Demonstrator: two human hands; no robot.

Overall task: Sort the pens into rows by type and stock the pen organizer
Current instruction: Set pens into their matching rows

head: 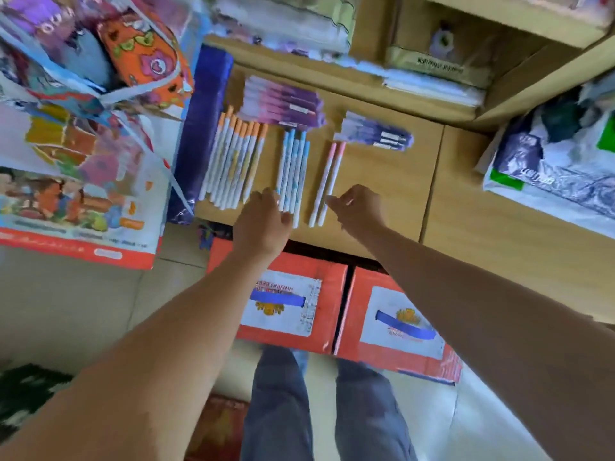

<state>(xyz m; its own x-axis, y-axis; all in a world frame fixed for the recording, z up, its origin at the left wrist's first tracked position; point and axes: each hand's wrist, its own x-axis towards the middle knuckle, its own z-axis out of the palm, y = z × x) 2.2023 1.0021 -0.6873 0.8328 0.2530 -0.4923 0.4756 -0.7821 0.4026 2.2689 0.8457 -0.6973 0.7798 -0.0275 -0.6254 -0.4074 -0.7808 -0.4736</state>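
Step in hand (judged): squaring up the sorted rows on the wooden counter (382,181).

Layout: three rows run near to far. The orange-capped pens (233,161) lie at the left, the blue-capped pens (294,171) in the middle and two pink-capped pens (327,181) at the right. Packaged purple pens (283,103) sit at the far ends of the rows. No pen organizer can be identified in view.

Hands: the left hand (263,221) rests against the near ends of the blue-capped row, fingers relaxed, gripping no pen. The right hand (357,207) sits just beside the near ends of the pink-capped pair, fingers loosely bent and empty.

Procedure:
1. Push each row from its near ends with flat fingers, so the tips line up.
2. Keep the gaps between rows; do not let blue roll into pink.
3. Press lightly. The pens are round and the counter edge is near.
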